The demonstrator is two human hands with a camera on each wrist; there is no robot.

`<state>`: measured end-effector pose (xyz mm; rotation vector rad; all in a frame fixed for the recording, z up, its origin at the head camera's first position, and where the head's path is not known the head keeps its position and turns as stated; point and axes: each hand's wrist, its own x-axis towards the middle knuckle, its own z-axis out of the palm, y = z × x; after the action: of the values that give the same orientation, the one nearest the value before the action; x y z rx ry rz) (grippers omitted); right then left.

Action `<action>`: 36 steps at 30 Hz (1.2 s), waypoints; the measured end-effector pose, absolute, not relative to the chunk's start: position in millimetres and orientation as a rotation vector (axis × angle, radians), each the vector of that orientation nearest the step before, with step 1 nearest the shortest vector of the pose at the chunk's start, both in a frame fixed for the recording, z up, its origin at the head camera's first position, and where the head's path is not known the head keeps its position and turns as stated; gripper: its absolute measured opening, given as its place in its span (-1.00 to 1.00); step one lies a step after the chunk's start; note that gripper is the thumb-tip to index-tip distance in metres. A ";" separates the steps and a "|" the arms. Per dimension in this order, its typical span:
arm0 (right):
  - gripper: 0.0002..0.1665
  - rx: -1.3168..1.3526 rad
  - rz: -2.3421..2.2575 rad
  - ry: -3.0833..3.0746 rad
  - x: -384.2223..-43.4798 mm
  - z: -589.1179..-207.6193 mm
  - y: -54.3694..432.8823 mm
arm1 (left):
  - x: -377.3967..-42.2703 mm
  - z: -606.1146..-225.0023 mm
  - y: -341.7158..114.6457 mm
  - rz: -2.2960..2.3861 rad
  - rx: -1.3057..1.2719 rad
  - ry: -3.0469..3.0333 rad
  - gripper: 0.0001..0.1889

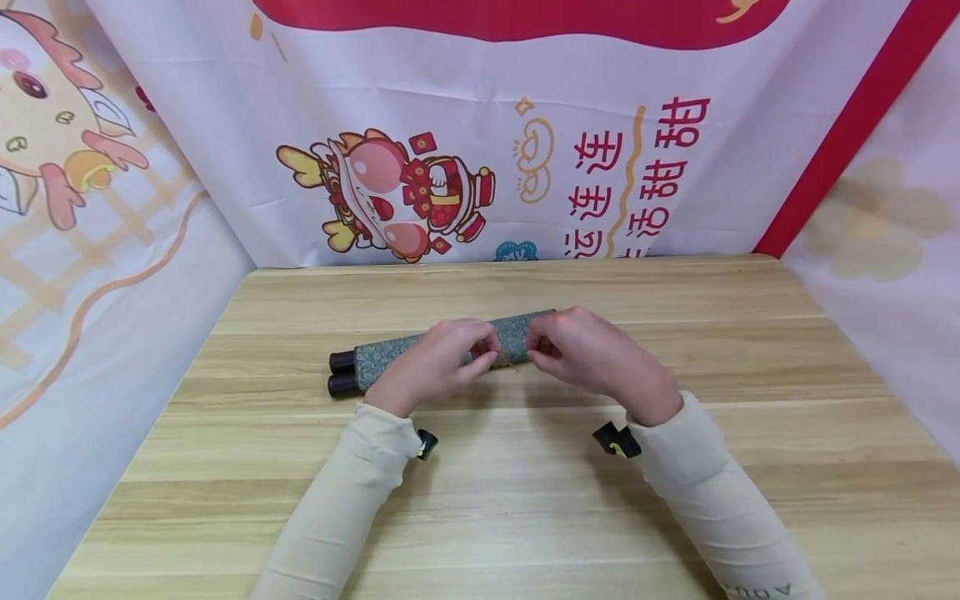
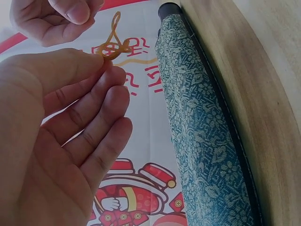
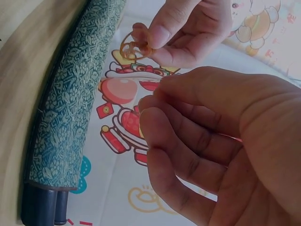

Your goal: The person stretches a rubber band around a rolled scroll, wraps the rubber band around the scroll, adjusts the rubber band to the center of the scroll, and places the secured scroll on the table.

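We see an amber elastic band (image 2: 113, 46) held up off the table, its strands crossing and one loop standing towards twelve o'clock in the left wrist view. The left hand (image 1: 442, 357) pinches it between thumb and forefinger, the other fingers loosely bent beneath. The right hand (image 1: 588, 352) sits at three o'clock from it, near but apart from the band, its fingers curled and the tips of thumb and forefinger brought together.

Just beyond the hands, at twelve o'clock from the person, we find a patterned roll (image 1: 513, 335) in blue-green cloth with pale flowers and a dark edging. It lies on the table slantwise, from a little short of nine o'clock to a little short of three, and both wrist views show a gap between it and the band. Two dark rod ends (image 1: 342, 362) stick out at its nine o'clock end; the right wrist view shows another dark pair at the opposite end.

Under everything we have a wood-grain table (image 1: 510, 492). Pale sleeves (image 1: 330, 508) come in from seven and five o'clock. At twelve o'clock hangs a white cloth (image 1: 300, 83) bearing a sideways cartoon figure (image 1: 446, 200) and red lettering (image 1: 597, 152).
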<state>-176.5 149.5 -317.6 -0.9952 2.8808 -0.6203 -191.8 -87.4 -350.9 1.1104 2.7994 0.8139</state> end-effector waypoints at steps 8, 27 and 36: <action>-0.92 -1.088 -0.572 2.878 -175.0 -323.0 140.3 | -192.1 -351.8 -85.6 0.814 1.119 2.799 -0.95; -0.96 -1.112 -0.539 2.907 -175.4 -328.4 136.6 | -185.0 -350.3 -76.1 0.779 1.198 2.785 -0.95; -0.95 -1.090 -0.544 2.894 -176.0 -327.8 137.8 | -186.2 -349.6 -76.4 0.786 1.201 2.778 -0.95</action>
<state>-176.0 137.8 -327.8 -1.0903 2.8936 -0.5440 -186.2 -76.4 -349.6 1.2009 2.7777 0.7864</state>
